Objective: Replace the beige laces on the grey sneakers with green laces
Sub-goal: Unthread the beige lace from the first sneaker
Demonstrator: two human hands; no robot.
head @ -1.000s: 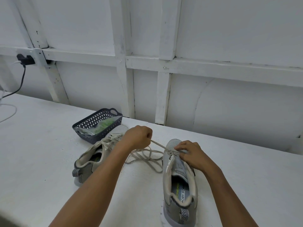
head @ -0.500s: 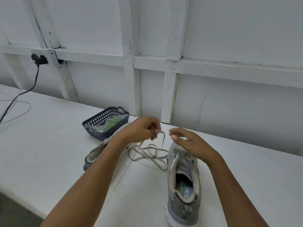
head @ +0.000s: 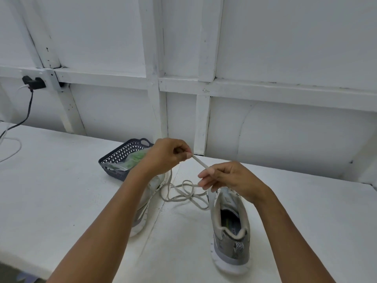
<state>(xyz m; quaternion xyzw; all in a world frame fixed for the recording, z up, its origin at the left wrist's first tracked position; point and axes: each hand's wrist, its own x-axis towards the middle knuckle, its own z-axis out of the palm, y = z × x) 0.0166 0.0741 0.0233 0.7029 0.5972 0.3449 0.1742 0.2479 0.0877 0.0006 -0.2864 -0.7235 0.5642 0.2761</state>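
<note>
The beige lace (head: 200,162) is now out of the right sneaker (head: 228,250), pinched taut between left hand (head: 165,156) and right hand (head: 234,180); green laces (head: 135,160) probably next.

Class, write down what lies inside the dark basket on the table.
Inside the basket sits a clear bag holding something green, probably laces. The left hand covers the basket's right end, hiding that part.

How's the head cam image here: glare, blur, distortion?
Head view: flat, diffuse light, no glare, only faint shadows beside the nearer sneaker; wide-angle lens slants the wall rail; mild softness overall, yet the beige lace pinched between left hand and right hand reads clearly.
</note>
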